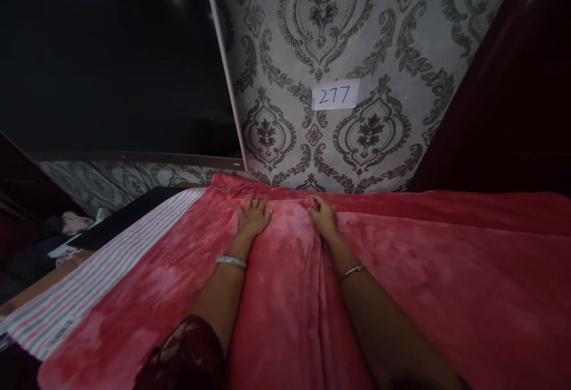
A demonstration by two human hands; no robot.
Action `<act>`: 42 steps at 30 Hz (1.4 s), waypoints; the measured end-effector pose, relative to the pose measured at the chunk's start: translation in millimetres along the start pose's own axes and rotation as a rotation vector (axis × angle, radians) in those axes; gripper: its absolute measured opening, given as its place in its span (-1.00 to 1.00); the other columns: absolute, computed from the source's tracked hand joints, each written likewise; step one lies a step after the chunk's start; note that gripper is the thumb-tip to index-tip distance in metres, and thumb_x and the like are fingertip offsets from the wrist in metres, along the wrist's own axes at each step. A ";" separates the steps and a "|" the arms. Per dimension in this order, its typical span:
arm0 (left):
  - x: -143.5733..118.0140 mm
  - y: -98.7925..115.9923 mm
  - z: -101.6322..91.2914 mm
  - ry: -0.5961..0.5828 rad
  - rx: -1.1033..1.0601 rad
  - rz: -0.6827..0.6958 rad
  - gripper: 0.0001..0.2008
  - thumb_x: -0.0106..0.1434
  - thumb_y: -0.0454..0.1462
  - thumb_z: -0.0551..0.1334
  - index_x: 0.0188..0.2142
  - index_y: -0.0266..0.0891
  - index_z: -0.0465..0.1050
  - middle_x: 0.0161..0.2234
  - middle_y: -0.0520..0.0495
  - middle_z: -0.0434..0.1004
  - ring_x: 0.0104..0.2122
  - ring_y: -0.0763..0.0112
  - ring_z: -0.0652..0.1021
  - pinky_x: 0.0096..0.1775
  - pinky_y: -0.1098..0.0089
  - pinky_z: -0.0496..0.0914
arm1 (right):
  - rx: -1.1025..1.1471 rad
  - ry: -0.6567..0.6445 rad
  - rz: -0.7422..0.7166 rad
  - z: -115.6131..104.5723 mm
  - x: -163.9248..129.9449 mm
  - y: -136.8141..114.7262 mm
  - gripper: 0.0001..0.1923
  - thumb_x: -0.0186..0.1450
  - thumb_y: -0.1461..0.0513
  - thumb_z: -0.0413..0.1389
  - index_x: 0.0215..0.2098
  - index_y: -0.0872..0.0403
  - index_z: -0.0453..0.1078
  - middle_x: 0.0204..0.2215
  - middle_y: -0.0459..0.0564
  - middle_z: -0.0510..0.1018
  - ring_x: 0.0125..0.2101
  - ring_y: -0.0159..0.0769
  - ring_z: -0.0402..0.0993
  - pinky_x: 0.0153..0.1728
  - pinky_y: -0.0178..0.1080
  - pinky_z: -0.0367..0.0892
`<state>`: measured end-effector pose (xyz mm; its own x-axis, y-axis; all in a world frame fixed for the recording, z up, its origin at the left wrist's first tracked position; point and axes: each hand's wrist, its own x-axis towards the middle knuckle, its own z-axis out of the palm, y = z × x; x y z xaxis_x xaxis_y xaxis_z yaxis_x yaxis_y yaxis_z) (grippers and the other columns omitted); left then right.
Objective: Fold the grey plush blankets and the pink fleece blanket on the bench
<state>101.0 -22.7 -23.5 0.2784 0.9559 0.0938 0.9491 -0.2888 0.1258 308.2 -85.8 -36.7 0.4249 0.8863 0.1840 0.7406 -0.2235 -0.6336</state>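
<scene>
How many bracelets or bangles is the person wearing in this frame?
2. A pale bangle sits on the left wrist, behind the left hand; a thin metal bracelet sits on the right wrist, behind the right hand. Both hands rest on the pink blanket.

Wall ahead: grey damask wallpaper [357,39], ornate dark medallions. White paper label [335,95] stuck on it, handwritten 277. Left: large dark screen [111,63], pale frame, a small light reflected near its top. Right edge: dark reddish wood panel [513,93]. Room dim overall.
</scene>
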 end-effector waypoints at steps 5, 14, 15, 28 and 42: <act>-1.3 2.2 -3.4 -0.033 -0.018 -0.011 -0.34 0.42 0.08 -0.16 0.40 -0.12 0.07 0.44 -0.15 0.00 0.42 0.03 -0.01 0.32 -0.20 -0.07 | -0.074 0.035 0.091 -4.2 -3.0 -3.6 -0.61 0.39 0.24 -0.02 0.14 0.00 0.40 -0.03 0.09 0.57 -0.01 -0.10 0.47 -0.05 -0.15 0.33; -2.5 4.5 -5.3 -0.059 0.033 -0.020 -0.33 0.41 0.09 -0.15 0.40 -0.10 0.06 0.44 -0.12 0.00 0.42 0.06 0.00 0.32 -0.18 -0.03 | -0.194 0.037 0.066 -13.0 -6.8 -9.5 -0.54 0.38 0.25 -0.01 0.24 0.05 0.32 0.05 0.20 0.51 0.09 0.01 0.38 0.03 -0.03 0.29; -2.5 4.5 -4.9 -0.055 0.034 -0.017 -0.33 0.41 0.09 -0.14 0.40 -0.10 0.07 0.44 -0.12 0.01 0.41 0.05 0.01 0.32 -0.18 -0.03 | -0.209 0.084 0.002 -15.6 -7.7 -12.6 -0.51 0.39 0.24 -0.01 0.27 0.06 0.29 0.14 0.23 0.44 0.16 0.02 0.30 0.09 0.01 0.25; 3.5 -0.4 2.8 -0.049 -0.032 -0.021 -0.30 0.39 0.12 -0.15 0.40 -0.10 0.08 0.44 -0.10 -0.01 0.42 0.08 -0.02 0.33 -0.18 -0.08 | -0.399 -0.294 -0.226 9.0 -28.9 -15.2 -0.23 0.46 -0.14 -0.16 0.46 0.14 -0.03 0.43 0.21 -0.05 0.40 0.09 -0.21 0.33 0.12 -0.19; -16.4 -4.2 -34.2 -0.118 -0.098 -0.019 -0.30 0.42 0.03 -0.14 0.44 -0.23 -0.06 0.45 -0.20 -0.12 0.43 0.10 -0.05 0.35 -0.12 -0.13 | -0.411 -0.338 -0.183 -10.8 -32.4 -28.3 -0.24 0.47 -0.12 -0.21 0.45 0.16 -0.03 0.44 0.21 -0.06 0.41 0.03 -0.24 0.33 0.13 -0.16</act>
<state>87.4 -39.0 8.2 0.2817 0.9592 -0.0254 0.9369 -0.2693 0.2230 279.1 -112.6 -16.6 0.1301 0.9910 -0.0308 0.9572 -0.1336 -0.2567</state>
